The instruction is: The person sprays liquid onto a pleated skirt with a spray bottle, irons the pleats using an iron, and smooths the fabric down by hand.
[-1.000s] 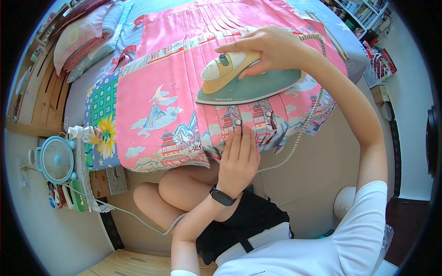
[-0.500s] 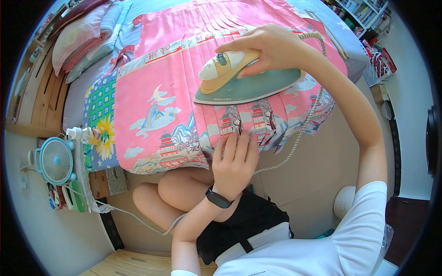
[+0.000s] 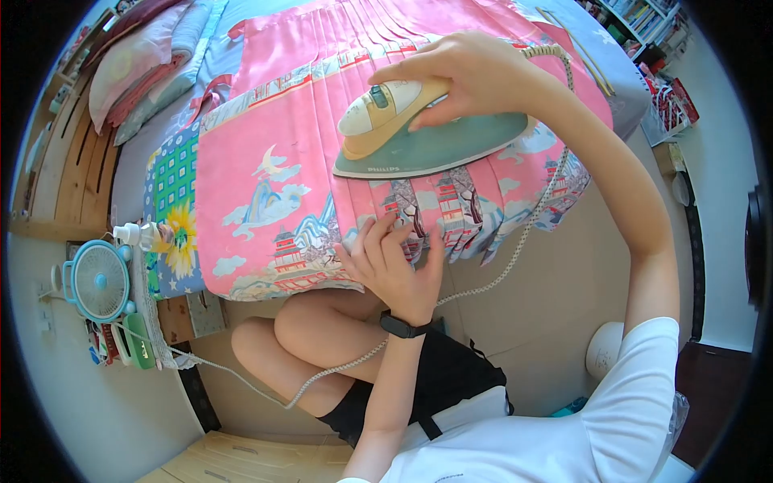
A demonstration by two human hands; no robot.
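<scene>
A pink pleated skirt (image 3: 241, 169) with printed clouds, a moon and pagodas is spread over the bed's edge. On its pleats stands a green, white and yellow iron (image 3: 451, 145). My right hand (image 3: 483, 76) is wrapped round the iron's handle from above. Below the iron, my left hand (image 3: 394, 262), with a black watch (image 3: 404, 325) on its wrist, lies at the skirt's lower edge. Its fingers are spread over the pleats, the thumb apart to the right. The iron's braided cord (image 3: 531, 221) runs from its rear down past the skirt and across my lap.
A patterned mat (image 3: 173, 225) lies under the skirt's left side, with a clear spray bottle (image 3: 145, 235) close by. At the left stands a small blue fan (image 3: 100, 280). Folded pillows (image 3: 137, 72) are stacked at the upper left, and thin sticks (image 3: 584, 56) lie at the upper right.
My left hand has turned and its fingers have spread, shifting left along the skirt's edge. The iron, in my right hand, has moved slightly left and up. The cord now crosses my lap.
</scene>
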